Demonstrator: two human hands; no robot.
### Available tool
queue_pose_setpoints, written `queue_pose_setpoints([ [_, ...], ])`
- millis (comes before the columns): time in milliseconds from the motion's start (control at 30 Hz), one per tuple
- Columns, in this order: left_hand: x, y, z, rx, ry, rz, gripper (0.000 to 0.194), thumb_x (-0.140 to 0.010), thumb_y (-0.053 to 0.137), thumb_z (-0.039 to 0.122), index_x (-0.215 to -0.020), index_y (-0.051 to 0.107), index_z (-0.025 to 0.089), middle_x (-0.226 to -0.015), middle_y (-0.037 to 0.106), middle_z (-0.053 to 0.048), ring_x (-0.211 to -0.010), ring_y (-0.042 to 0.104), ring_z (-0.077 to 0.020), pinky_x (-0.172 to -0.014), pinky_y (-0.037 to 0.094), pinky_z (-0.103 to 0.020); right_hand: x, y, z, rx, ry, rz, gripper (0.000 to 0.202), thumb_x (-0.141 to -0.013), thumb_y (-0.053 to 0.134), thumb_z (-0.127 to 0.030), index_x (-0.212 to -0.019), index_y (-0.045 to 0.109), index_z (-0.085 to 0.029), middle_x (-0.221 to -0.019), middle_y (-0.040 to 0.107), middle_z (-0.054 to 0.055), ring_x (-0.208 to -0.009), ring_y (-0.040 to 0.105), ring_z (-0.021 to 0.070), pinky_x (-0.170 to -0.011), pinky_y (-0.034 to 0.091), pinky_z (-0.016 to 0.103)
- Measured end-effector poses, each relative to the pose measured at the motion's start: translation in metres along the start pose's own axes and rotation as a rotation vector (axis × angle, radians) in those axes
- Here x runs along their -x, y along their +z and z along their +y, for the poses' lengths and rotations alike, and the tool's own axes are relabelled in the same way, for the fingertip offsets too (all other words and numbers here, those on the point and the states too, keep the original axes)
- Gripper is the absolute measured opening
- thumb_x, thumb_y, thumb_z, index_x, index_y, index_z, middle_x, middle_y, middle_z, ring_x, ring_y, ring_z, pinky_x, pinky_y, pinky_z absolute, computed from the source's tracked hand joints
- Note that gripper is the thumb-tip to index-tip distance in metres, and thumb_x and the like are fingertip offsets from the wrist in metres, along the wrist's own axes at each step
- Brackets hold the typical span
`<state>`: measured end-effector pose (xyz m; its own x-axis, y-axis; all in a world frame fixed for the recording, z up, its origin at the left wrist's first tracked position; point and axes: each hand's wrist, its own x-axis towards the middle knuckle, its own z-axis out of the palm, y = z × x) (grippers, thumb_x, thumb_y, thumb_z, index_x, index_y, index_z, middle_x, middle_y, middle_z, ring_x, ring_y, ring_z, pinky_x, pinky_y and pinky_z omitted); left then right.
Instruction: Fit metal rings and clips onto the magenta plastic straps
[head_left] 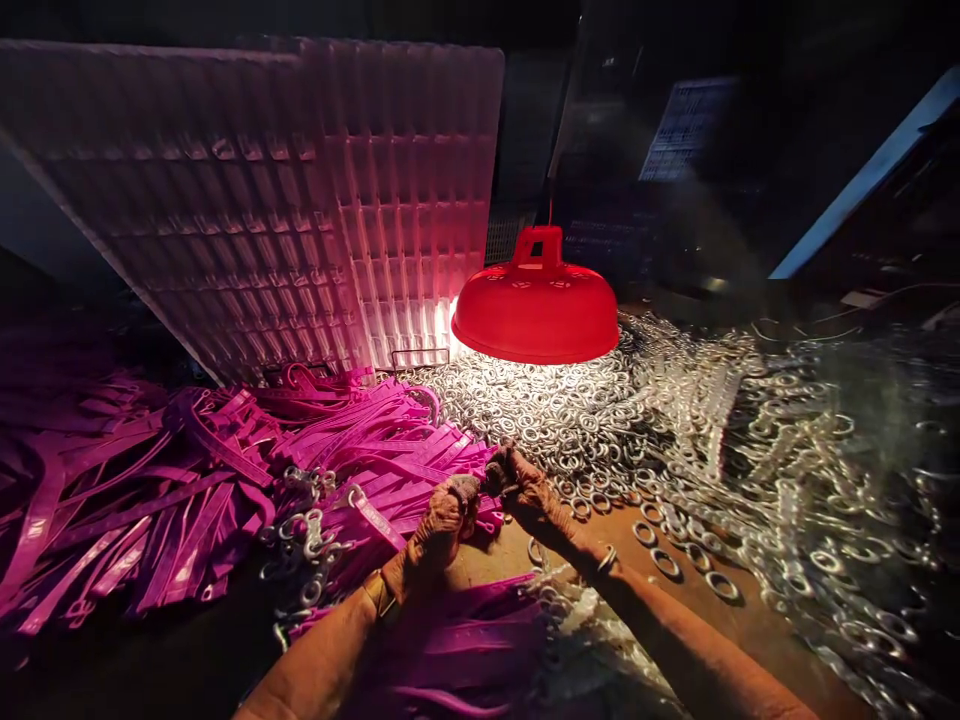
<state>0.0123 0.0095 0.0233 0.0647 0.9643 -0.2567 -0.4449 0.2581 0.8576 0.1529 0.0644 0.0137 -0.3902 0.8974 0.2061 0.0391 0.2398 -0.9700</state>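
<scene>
Close together at the middle of the view, my left hand [448, 508] and my right hand [521, 480] meet fingertip to fingertip. Both are closed, with dark coverings on some fingers. Whatever is pinched between them is too small and shadowed to make out. Magenta straps [420, 455] lie heaped right behind and beside my left hand. Past my right hand spreads a pile of metal rings [540, 405]. Silvery clips with rings [311, 530] lie on straps left of my left wrist. More magenta straps [465, 640] lie below, between my forearms.
A red lamp shade [536, 315] hangs low over the rings, just beyond my hands. Translucent ribbed panels [300, 200] stand at the back left. Clear strips [724, 410] and loose rings cover the right side. Some brown tabletop [615, 530] shows beside my right forearm.
</scene>
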Motion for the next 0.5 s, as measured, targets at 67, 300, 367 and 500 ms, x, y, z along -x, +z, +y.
queue_pose_setpoints([
  [67,0.002,0.002,0.001,-0.012,-0.016,-0.03,0.049,-0.063,0.068,0.058,-0.064,0.036,0.021,-0.049,0.03,0.009,-0.043,0.021,-0.0038,-0.045,0.015,-0.023,0.002,0.003,-0.004,0.143,-0.026,0.002,0.01,-0.085,0.049,-0.025,-0.077,0.045,-0.021,-0.067,0.043,-0.002,-0.06,0.036,0.0116,-0.055,0.035,0.025],
  [300,0.002,-0.001,-0.003,0.003,-0.044,-0.092,0.049,-0.065,0.064,0.061,-0.067,0.035,0.021,-0.054,0.03,0.008,-0.047,0.018,-0.0048,-0.046,0.015,-0.022,0.008,0.004,-0.014,0.39,-0.168,-0.016,0.01,-0.082,0.036,-0.02,-0.077,0.044,-0.022,-0.063,0.044,-0.001,-0.059,0.036,0.0138,-0.06,0.039,0.027],
  [367,0.003,0.0,-0.001,-0.008,-0.051,-0.095,0.05,-0.064,0.064,0.061,-0.067,0.033,0.021,-0.055,0.03,0.008,-0.047,0.017,-0.0047,-0.046,0.015,-0.022,0.01,0.005,-0.011,0.395,-0.189,-0.042,0.014,-0.081,0.035,-0.017,-0.083,0.049,-0.021,-0.065,0.047,0.0,-0.061,0.04,0.0145,-0.064,0.042,0.028],
  [500,0.01,0.006,0.006,-0.105,-0.037,-0.078,0.045,-0.067,0.062,0.057,-0.063,0.034,0.022,-0.052,0.028,0.008,-0.046,0.019,-0.0059,-0.045,0.02,-0.023,0.013,0.006,-0.011,0.407,-0.167,-0.021,0.013,-0.083,0.035,-0.02,-0.08,0.048,-0.02,-0.067,0.049,0.0,-0.062,0.04,0.0137,-0.064,0.042,0.027],
])
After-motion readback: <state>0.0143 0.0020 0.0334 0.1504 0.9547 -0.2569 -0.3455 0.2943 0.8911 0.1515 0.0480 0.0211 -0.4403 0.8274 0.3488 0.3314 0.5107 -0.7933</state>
